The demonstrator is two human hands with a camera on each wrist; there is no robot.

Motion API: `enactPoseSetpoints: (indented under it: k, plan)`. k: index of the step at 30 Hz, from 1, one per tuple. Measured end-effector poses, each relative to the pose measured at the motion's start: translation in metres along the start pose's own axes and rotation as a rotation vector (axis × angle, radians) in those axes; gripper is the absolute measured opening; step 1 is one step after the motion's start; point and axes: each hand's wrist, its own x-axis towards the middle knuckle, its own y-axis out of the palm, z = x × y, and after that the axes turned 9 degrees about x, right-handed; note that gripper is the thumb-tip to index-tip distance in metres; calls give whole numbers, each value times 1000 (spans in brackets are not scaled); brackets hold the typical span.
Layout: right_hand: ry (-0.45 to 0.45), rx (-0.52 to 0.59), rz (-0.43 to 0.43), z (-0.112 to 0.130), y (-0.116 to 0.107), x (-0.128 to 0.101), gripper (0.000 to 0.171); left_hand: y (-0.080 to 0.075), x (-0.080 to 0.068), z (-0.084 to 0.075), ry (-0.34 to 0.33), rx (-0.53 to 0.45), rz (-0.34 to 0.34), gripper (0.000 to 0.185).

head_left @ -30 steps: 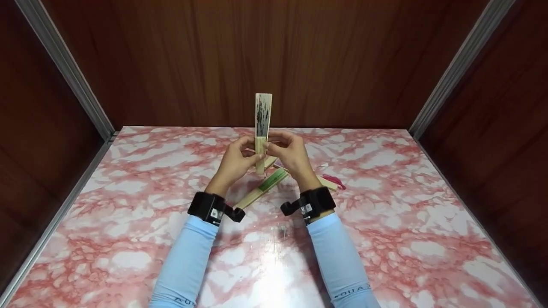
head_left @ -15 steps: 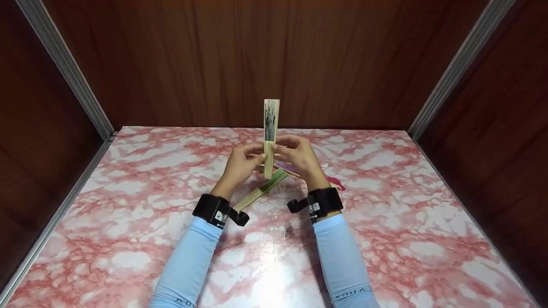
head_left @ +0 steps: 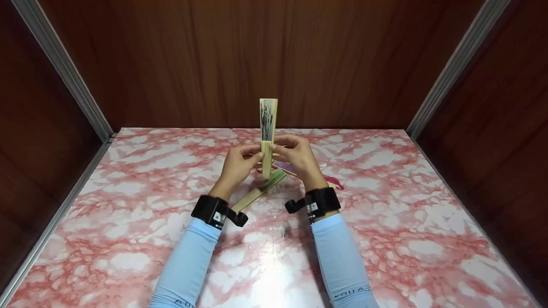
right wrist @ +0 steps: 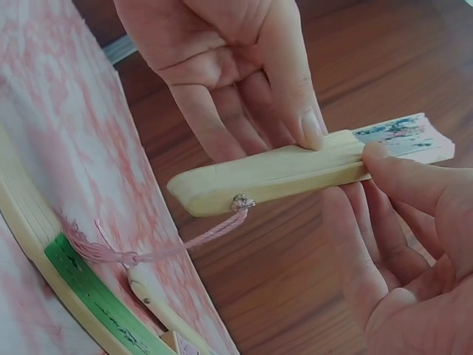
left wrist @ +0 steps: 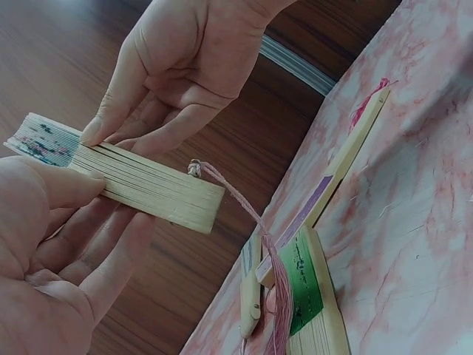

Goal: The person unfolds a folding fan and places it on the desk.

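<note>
While we are holding the closed bamboo fan (head_left: 267,132) upright above the marble table (head_left: 128,205), our left hand (head_left: 236,167) and right hand (head_left: 298,159) are pinching its guards, thumbs pressing evenly for a smooth spread.

Fan (head_left: 267,128): smooth pale wood ribs, printed paper leaf, pink corded tassel (right wrist: 148,251). Table (head_left: 385,239): glossy pink marbled surface. Walls: matt wood grain.

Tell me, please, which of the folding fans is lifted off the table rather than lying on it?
The closed bamboo fan with the black-speckled leaf, held upright between the left hand and right hand. The green fan and the purple fan lie on the table.
</note>
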Motion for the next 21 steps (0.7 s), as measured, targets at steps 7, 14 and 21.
enactPoseSetpoints:
  k: [7, 14, 21]
  plan:
    - [32, 42, -38, -4, 3, 0, 24, 0, 0, 1, -37, -71, 1, 24]
    - [39, 59, -52, -4, 3, 0, 23, 0, 0, 1, -32, -34, -10, 24]
    - [62, 86, -59, -2, 3, -1, 23, -2, 0, 0, -14, 18, -15, 24]
